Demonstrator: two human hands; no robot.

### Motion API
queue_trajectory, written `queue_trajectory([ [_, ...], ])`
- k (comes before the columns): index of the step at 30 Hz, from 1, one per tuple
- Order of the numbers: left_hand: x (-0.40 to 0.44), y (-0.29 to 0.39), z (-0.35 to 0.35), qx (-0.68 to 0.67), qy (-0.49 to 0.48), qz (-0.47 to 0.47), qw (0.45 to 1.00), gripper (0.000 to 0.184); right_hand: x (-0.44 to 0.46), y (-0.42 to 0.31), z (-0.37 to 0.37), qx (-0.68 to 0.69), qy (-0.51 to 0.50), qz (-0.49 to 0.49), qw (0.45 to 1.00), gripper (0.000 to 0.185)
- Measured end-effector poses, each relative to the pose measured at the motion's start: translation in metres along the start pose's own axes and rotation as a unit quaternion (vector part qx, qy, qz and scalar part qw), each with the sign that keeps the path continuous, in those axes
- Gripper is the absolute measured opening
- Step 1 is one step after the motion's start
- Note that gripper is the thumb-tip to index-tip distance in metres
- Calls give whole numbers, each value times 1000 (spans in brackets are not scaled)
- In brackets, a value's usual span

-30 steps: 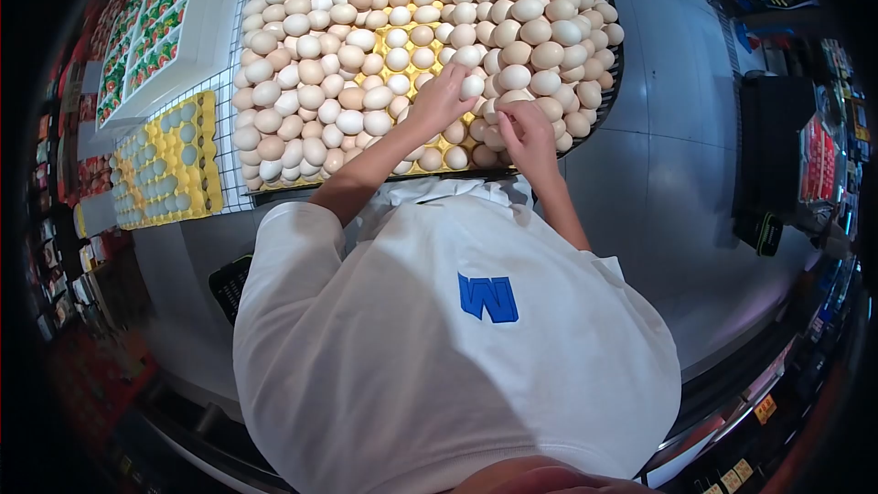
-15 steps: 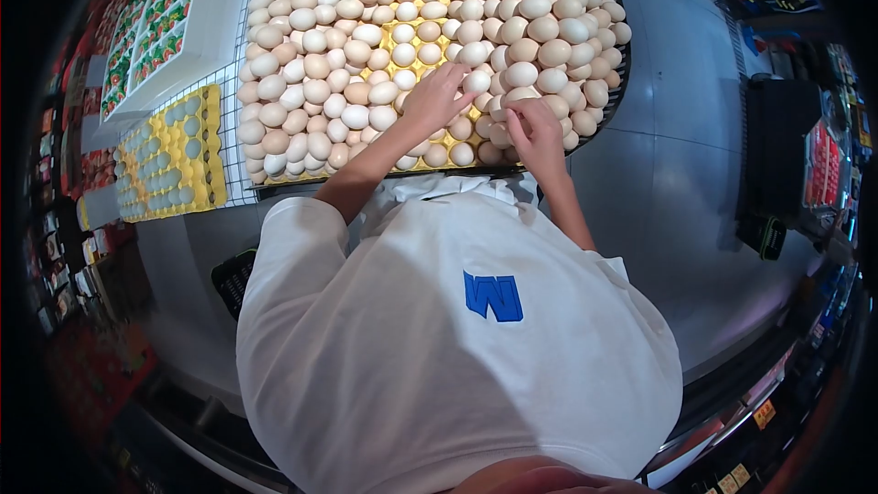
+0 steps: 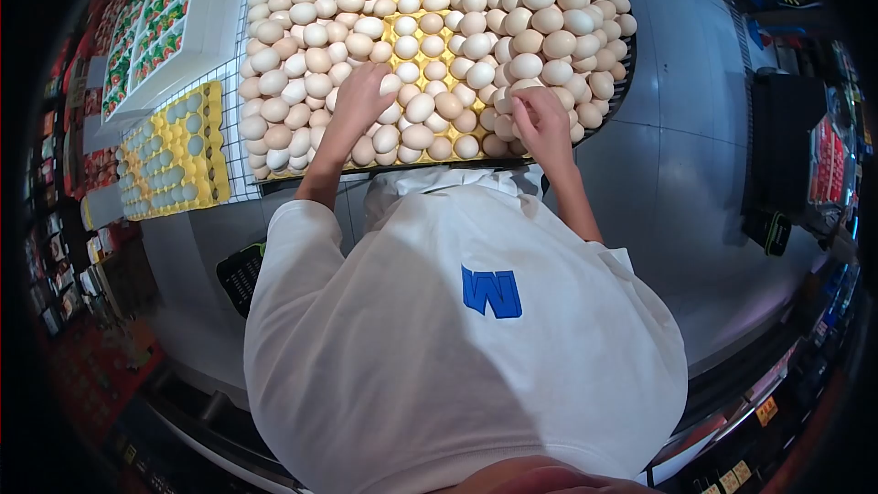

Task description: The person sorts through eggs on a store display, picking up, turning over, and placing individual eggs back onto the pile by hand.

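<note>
At the far left, a white box [image 3: 194,20] holds rows of small packs with red and green colouring, and nearer, a yellow egg tray [image 3: 218,148] carries pale bluish eggs [image 3: 195,144] on a white wire grid [image 3: 240,165]. A black basket [image 3: 240,280] stands on the floor [image 3: 187,261], partly behind the sleeve of the person's white shirt [image 3: 384,338]. Right of the grid, cream and light brown eggs [image 3: 295,64] lie in close rows across the display, with the left hand [image 3: 362,96] reaching over them from the near side. Its fingers are curled, the tips at a pale egg [image 3: 390,83]; whether they grip it cannot be told. Right of this hand, bare cups of yellow trays [image 3: 422,59] show between the eggs, some filled and some not. The right hand [image 3: 542,116] is at the near right part of the display, thumb and fingers bent together over eggs; the pictures do not show whether it grasps one. Beyond it, eggs are heaped in layers [image 3: 557,43] up to the black rim [image 3: 625,69]. Grey floor lies farther right, then a black stand [image 3: 785,142] bearing red packs [image 3: 827,162].
</note>
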State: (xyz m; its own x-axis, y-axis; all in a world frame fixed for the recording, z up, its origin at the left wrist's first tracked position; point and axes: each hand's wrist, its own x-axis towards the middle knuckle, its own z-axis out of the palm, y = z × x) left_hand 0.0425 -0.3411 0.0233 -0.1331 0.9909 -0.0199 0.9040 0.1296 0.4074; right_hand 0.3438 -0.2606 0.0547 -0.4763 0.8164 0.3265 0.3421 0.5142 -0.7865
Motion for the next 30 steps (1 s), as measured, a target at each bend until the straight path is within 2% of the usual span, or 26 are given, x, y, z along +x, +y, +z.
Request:
queue_trajectory([
  [3,6,-2,4,4,15,30,999,33,0,0,-2,-12,4,9,1000,8],
  [5,13,7,-2,-9,-10,-39,999,32,-2,-1,-5,-10,21,11,1000,8],
  [6,16,13,-6,-9,-12,-36,999,32,-3,0,-7,-12,23,13,1000,8],
  [8,20,26,-7,-115,-2,-47,992,44,-5,3,-10,-23,26,22,999,8],
  [9,21,35,-1,-116,-3,-48,992,44,-7,3,-10,-23,24,23,999,8],
  [11,26,57,14,-267,-42,-44,962,46,-7,4,-10,-21,25,22,999,8],
  [15,29,91,48,-278,-30,12,960,44,-6,0,-11,-7,32,40,999,7],
  [17,28,102,53,-191,-27,52,980,43,-5,-2,-13,-18,35,24,999,7],
  [21,25,106,65,-147,-5,59,987,36,-7,-1,-14,-23,42,19,999,7],
  [24,25,103,69,-128,25,81,988,34,-9,1,-12,-19,31,29,999,8],
  [30,24,104,66,-102,27,97,990,35,-9,2,-11,-23,24,31,999,8],
])
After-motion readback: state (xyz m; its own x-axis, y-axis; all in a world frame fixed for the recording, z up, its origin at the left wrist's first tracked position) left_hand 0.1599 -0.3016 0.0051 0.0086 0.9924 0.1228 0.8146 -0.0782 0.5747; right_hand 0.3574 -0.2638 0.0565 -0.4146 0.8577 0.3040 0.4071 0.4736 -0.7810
